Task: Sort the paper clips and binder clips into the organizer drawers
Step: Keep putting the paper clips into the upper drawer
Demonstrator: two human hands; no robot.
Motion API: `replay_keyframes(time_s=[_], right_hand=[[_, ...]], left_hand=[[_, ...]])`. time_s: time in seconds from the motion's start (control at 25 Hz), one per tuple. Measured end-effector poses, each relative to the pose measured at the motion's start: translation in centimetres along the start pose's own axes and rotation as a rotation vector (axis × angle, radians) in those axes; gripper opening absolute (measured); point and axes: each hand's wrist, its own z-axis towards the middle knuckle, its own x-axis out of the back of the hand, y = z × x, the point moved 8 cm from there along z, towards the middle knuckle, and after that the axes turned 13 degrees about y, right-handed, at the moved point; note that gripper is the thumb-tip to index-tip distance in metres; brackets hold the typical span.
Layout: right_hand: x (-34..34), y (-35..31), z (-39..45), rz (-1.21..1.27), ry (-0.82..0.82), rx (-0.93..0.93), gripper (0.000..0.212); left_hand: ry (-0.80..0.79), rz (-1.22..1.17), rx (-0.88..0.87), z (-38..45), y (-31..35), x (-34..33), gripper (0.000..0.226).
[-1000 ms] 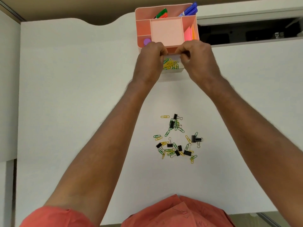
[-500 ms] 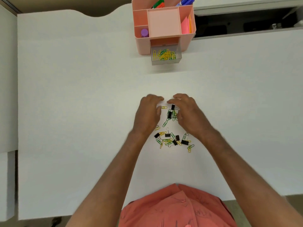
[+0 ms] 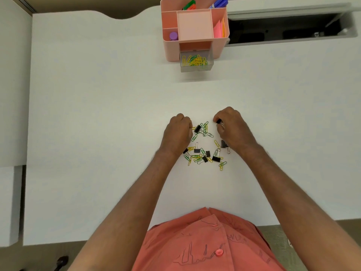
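A loose pile of green and yellow paper clips [image 3: 205, 132] and small black binder clips [image 3: 215, 159] lies mid-table. My right hand [image 3: 231, 128] is at the pile's upper right, its fingertips pinching a black binder clip [image 3: 218, 121]. On the pile's left edge rests my left hand [image 3: 178, 131], fingers curled on a yellow paper clip [image 3: 194, 128]. At the back stands the pink organizer [image 3: 219, 46]; its clear drawer [image 3: 195, 69] is pulled out and holds yellow and green paper clips.
The organizer's top compartments hold markers [image 3: 219, 1], pink and orange sticky notes [image 3: 219, 29] and a purple cap [image 3: 173, 35]. A dark cable slot [image 3: 283, 30] runs along the table's back right. The white table [image 3: 97, 114] ends near my orange shirt.
Both hands have left the organizer drawer, come back down to the pile and closed on clips there. The drawer stays pulled out.
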Motion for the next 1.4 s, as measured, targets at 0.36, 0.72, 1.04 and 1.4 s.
replay_keyframes(time_s=[0.36,0.72,1.04,1.4], right_hand=[[-1.7,-2.4,-2.4,-0.236,-0.082,0.174,0.062],[-1.5,-1.9,-2.7,-0.176,0.068,0.038,0.016],[-1.1,-1.5,-3.1,-0.251,0.114,0.046,0.014],[-0.7,-1.7,-3.4,-0.226,0.061,0.013,0.008]], left_hand=[[-0.088,-0.071,0.097,-3.2,-0.5,0.0,0.033],[-0.019,0.011,0.109,-3.2,0.8,-0.5,0.017],[-0.003,0.138,0.030,-3.0,1.4,-1.1,0.007],[0.066,-0.101,0.152,-3.1,-0.1,0.2,0.005]])
